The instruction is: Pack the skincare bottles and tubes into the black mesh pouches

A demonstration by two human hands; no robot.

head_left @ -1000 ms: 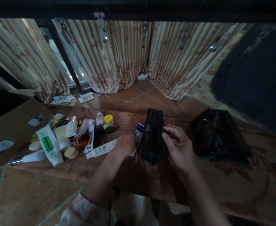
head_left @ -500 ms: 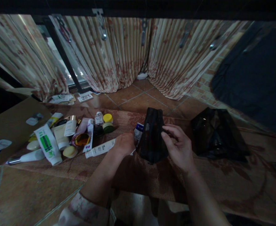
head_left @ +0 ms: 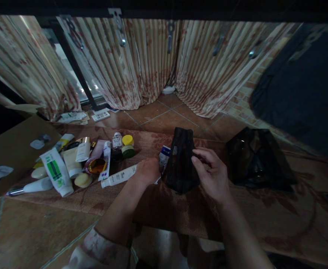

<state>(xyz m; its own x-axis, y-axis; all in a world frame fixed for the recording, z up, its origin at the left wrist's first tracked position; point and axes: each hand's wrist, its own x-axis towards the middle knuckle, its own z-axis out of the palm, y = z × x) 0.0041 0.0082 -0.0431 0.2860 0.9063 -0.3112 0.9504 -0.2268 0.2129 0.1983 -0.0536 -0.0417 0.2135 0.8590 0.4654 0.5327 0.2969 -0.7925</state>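
A black mesh-like pouch (head_left: 182,160) stands on the patterned cloth, its long top opening facing up. My right hand (head_left: 211,173) pinches the pouch's right edge between thumb and fingers. Left of the pouch, my left hand (head_left: 145,172) is closed, its fingertips turned away from view. A white tube (head_left: 119,176) runs partly beneath that hand. Between the hand and the pouch shows a blue-and-white packet (head_left: 164,155); whether the fingers grip it or the tube is hidden.
Several tubes, bottles and jars lie at left, among them a green-and-white tube (head_left: 56,172) and a yellow-lidded jar (head_left: 127,140). A cardboard box (head_left: 15,145) borders them. A black plastic bag (head_left: 259,160) sits at right. Metal hooks (head_left: 119,30) hang overhead before curtains (head_left: 152,71).
Hardly anything differs. The pouch's top opening looks slightly wider, and both hands keep their places.
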